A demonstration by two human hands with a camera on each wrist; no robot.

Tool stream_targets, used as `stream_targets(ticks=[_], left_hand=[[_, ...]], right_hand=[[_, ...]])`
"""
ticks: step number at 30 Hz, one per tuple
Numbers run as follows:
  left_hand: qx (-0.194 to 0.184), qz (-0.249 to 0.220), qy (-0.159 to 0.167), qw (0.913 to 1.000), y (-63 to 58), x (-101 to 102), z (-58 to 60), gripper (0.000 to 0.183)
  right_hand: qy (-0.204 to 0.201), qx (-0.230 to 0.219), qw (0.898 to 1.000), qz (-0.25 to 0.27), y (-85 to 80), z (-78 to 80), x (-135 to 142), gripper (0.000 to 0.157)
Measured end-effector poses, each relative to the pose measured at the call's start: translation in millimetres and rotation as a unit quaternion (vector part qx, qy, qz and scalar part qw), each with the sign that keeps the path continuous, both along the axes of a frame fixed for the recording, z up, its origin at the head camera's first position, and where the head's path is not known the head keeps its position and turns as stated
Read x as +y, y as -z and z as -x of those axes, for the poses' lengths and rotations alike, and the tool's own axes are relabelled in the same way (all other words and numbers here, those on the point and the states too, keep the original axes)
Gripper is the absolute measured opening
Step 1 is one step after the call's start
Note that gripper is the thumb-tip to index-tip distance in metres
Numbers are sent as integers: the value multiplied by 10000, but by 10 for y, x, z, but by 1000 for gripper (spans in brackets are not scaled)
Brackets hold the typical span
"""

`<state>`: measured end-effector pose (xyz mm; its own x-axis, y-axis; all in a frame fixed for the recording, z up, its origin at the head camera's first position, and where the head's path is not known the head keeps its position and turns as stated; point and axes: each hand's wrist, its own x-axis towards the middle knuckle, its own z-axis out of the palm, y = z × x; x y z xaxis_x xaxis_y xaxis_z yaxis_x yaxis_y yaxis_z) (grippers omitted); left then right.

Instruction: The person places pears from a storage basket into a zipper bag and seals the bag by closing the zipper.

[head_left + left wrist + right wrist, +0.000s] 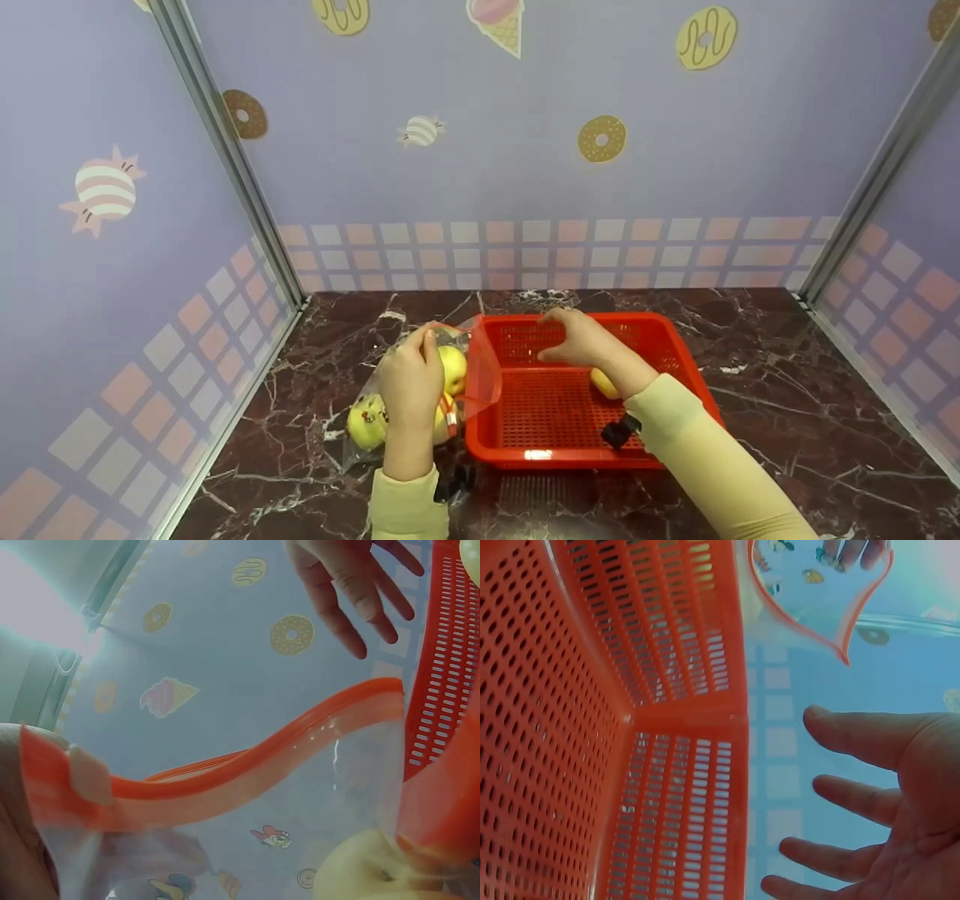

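Your left grip (411, 379) reaches forward, pinching the clear bag (486, 367) by its orange edge (180, 790); the bag sits on the desk (285, 480) just left of the red basket (502, 454), apples (367, 423) inside. Your right grip (581, 339) hangs over the basket, released, thumb and fingers spread apart. Your left grip covers part of the bag (so the apples can't be counted), and your right forearm (712, 457) partly hides a yellow thing (602, 384) in the basket.
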<state>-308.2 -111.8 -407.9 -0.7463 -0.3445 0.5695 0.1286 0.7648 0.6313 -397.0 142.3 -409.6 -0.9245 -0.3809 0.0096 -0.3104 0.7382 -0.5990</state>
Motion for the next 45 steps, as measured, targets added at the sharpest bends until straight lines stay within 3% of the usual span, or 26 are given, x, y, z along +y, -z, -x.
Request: stream_targets(ticks=[8, 21, 31, 45], left_hand=[[-71, 10, -44, 10000, -5, -4, -7, 26], [-441, -151, 58, 9989, -16, -17, -11, 28], [-183, -22, 0, 9998, -2, -16, 0, 27], [48, 130, -75, 9999, 12, -12, 0, 25]], right_hand=[[15, -233, 9976, -650, 39, 55, 145, 58], [307, -715, 9844, -1577, 106, 155, 341, 65], [381, -1093, 9762, -1832, 194, 197, 466, 76], [494, -1453, 9651, -2120, 361, 280, 603, 70]])
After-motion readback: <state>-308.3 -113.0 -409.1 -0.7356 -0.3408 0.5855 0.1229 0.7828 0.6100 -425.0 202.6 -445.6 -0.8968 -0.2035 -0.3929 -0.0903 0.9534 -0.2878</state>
